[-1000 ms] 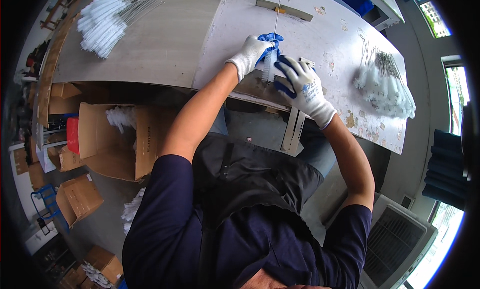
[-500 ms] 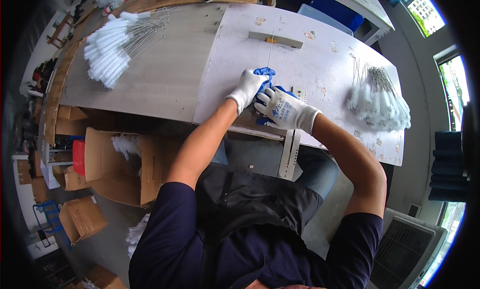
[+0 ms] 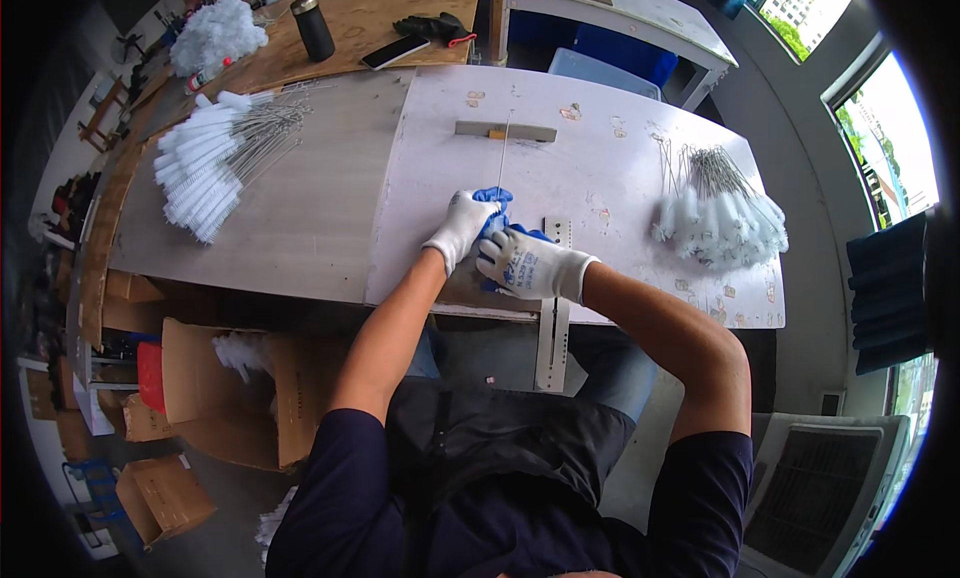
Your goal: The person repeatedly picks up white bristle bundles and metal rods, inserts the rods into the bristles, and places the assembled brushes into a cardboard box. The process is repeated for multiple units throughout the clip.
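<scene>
My left hand (image 3: 466, 228), in a white glove with blue palm and fingers, is closed at the table's near edge. Out of its fingers a thin metal wire stem (image 3: 503, 160) points away from me, like the stems of the white-bristled brushes here; its lower end is hidden by the gloves. My right hand (image 3: 535, 265), gloved alike, lies just right of the left with its fingers curled inward; what they hold is out of sight. Beyond both hands, a flat grey bar (image 3: 530, 133) with a small orange piece lies across the line of the wire.
A fan of white brushes (image 3: 200, 168) lies at left, another bunch (image 3: 718, 223) at right. The slotted metal plate (image 3: 552, 348) juts over the table's near edge beside my right hand. Farther back are a phone (image 3: 395, 51) and black tumbler (image 3: 313, 28). Below left stands an open carton (image 3: 205, 378).
The view has tilted, so the table sits lower and more of its far side shows. Both hands keep much the same pose around the wire stem.
</scene>
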A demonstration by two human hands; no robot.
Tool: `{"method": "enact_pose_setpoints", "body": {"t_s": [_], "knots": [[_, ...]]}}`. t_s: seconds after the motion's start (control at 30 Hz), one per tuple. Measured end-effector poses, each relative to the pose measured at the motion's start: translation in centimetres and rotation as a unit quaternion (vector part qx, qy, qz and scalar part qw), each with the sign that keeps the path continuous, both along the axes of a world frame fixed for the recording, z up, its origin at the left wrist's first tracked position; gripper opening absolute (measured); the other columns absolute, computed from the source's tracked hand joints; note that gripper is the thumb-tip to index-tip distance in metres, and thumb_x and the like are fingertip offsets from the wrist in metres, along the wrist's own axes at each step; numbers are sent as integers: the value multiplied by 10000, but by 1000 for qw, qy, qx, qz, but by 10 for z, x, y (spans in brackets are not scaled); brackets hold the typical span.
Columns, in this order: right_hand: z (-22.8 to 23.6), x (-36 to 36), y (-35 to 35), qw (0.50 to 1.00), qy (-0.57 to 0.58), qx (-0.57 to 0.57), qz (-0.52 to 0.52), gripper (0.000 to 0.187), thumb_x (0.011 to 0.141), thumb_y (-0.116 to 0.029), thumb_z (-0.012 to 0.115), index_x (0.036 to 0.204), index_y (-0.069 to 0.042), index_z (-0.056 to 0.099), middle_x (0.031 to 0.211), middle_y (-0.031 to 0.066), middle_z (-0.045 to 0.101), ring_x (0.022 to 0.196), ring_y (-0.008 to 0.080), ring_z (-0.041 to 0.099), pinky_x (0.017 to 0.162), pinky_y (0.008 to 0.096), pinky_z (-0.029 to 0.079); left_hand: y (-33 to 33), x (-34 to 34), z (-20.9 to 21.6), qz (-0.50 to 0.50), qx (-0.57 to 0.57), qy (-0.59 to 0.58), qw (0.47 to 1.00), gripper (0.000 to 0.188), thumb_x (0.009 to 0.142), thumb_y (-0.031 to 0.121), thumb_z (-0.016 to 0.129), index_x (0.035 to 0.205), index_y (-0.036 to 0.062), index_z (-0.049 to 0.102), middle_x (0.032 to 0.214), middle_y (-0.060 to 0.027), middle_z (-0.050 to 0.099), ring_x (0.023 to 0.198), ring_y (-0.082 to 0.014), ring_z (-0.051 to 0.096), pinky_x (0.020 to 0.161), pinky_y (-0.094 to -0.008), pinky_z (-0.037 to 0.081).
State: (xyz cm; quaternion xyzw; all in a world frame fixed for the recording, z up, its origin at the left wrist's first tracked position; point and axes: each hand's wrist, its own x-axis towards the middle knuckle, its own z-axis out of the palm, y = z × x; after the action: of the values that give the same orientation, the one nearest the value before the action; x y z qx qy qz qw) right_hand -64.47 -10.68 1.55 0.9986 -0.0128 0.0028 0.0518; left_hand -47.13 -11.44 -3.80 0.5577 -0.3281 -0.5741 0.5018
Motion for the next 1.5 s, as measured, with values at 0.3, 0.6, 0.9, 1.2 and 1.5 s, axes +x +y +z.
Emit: {"method": "enact_pose_setpoints", "body": {"t_s": [0.3,0.6,0.9,1.2,1.5], "knots": [[-12,-6,5,999,-20,-38,25,216,946,-299,571,969,-104,660,970,66,650,917,262,642,813,400,497,1,-18,6,-70,-7,-35,997,234,932,59,639,1138,-3,734,937,-85,739,756,-155,690,681,-297,573],[19,2,39,984,113,-2,-138,191,892,-251,606,943,-95,703,880,76,728,806,258,729,700,402,553,63,-12,22,116,-83,-67,987,234,1001,106,597,1186,-2,692,983,-44,718,819,-109,672,700,-262,541],[2,13,82,901,72,88,-419,247,915,-202,566,953,-54,760,963,189,753,883,342,746,764,447,584,214,-63,7,-80,16,115,990,195,1029,203,592,1055,36,689,861,-43,709,709,-140,685,619,-287,548],[-3,57,94,876,-39,101,-470,335,916,-270,562,901,10,745,890,270,714,867,413,706,822,506,544,206,-113,-72,-47,-158,643,748,212,1039,287,589,1002,95,671,800,21,655,658,-103,620,576,-274,496],[-19,-19,53,804,-48,508,-304,319,886,-167,753,1149,-1,682,904,56,725,758,94,634,647,268,518,225,14,-6,-91,93,184,974,263,945,252,643,748,105,735,587,17,587,450,-103,490,445,-297,384]]}}
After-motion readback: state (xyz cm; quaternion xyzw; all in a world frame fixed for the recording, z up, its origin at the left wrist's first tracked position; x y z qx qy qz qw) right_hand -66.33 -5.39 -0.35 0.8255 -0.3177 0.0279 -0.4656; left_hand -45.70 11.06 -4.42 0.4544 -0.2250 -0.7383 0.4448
